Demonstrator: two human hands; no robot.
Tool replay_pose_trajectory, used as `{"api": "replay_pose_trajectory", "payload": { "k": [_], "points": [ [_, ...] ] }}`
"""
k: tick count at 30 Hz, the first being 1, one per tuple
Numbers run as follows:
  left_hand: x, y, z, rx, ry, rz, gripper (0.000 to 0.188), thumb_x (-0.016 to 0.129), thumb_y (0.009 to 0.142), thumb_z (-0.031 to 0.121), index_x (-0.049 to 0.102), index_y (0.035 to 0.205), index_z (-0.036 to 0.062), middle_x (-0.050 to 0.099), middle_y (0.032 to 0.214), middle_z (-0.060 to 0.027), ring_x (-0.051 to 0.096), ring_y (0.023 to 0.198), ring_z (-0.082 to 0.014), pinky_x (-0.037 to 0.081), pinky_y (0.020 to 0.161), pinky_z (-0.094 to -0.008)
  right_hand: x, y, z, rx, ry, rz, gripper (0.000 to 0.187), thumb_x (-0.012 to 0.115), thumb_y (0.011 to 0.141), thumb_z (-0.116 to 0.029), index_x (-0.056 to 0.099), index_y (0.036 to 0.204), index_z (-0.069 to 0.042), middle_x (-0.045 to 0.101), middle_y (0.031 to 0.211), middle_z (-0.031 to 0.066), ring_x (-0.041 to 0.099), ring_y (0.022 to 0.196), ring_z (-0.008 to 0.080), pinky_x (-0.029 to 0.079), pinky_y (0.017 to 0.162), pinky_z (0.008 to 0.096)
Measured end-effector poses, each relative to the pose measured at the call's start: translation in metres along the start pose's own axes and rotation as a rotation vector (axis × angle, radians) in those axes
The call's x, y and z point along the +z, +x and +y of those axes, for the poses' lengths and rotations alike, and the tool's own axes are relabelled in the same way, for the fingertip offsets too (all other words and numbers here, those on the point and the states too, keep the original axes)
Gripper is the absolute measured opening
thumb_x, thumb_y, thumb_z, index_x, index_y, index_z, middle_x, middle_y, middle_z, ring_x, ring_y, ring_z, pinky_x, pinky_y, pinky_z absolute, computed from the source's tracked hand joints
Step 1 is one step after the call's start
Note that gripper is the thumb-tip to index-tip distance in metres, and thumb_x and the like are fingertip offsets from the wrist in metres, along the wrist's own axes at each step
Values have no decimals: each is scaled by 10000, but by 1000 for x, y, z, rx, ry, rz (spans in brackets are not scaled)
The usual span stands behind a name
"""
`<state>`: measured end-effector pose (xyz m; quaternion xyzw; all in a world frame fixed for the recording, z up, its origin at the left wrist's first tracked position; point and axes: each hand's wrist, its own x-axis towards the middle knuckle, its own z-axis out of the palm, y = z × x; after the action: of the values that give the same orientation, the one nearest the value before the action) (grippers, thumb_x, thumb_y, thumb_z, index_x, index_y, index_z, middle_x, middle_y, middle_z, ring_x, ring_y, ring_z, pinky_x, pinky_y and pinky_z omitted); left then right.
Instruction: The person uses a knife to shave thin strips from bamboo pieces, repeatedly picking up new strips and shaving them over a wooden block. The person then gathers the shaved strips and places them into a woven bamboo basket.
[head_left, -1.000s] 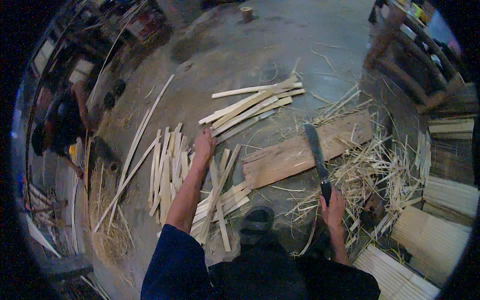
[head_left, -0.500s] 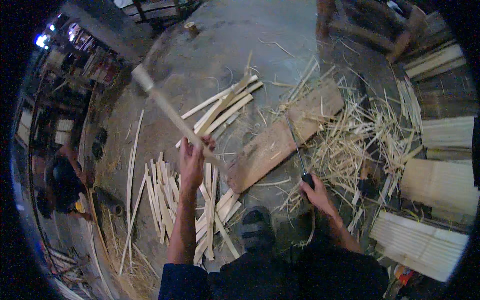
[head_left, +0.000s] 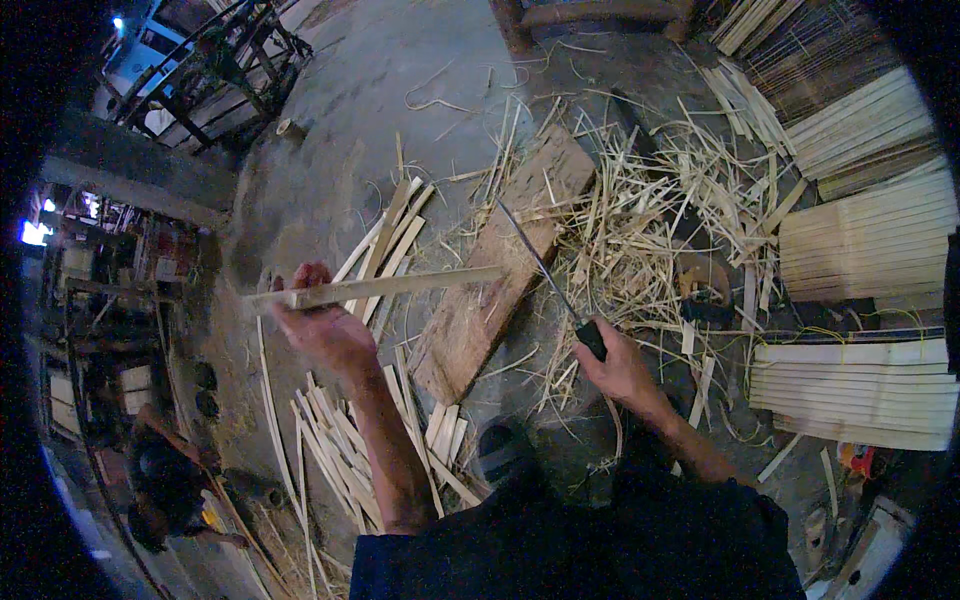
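My left hand (head_left: 330, 330) holds a pale, flat wooden strip (head_left: 420, 284) near its left end, palm turned up and fingers curled about it. The strip lies nearly level in the air, its right end over a thick brown plank (head_left: 450, 350) on the floor. In my right hand (head_left: 622, 372) is a knife (head_left: 538, 258) with a black handle and a long, thin dark blade. The blade points up and left over the plank's right edge, apart from the strip. Beyond my left hand lie several pale strips (head_left: 403, 232); more strips (head_left: 340, 450) are piled beside my left forearm.
A heap of thin shavings (head_left: 640, 250) spreads right of the plank. Slatted pale panels (head_left: 850, 390) stand along the right side. At the lower left another person (head_left: 165, 480) is bent low near long poles. A wooden rack (head_left: 220, 80) stands at the far left.
The strip has swung from steeply slanted to nearly level, its right end now over the plank. My left hand has turned palm up. The knife stays in my right hand; the whole view has shifted.
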<state>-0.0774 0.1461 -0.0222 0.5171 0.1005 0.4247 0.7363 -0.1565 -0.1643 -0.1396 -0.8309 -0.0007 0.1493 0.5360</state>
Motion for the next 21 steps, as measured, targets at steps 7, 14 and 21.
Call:
{"api": "replay_pose_trajectory", "payload": {
  "k": [7,14,21],
  "points": [
    [30,-40,11,106,271,195,270,441,981,319,507,1001,59,439,759,-20,422,685,-137,397,658,-292,26,4,-30,-207,-3,-58,419,523,919,-361,483,1154,-17,613,792,247,634,723,380,479,619,447],
    [50,-92,20,140,220,194,319,422,989,360,457,881,62,402,754,-16,405,678,-131,382,634,-285,59,10,-69,-298,137,-264,431,532,907,-405,481,1147,-50,618,724,235,633,714,417,493,617,487],
    [38,-90,19,163,496,230,317,389,1002,324,454,881,39,397,750,-21,417,710,-139,416,679,-302,61,11,-21,-108,-86,-173,461,524,892,-454,491,1110,-49,635,826,218,628,784,420,495,658,484]
  ]
}}
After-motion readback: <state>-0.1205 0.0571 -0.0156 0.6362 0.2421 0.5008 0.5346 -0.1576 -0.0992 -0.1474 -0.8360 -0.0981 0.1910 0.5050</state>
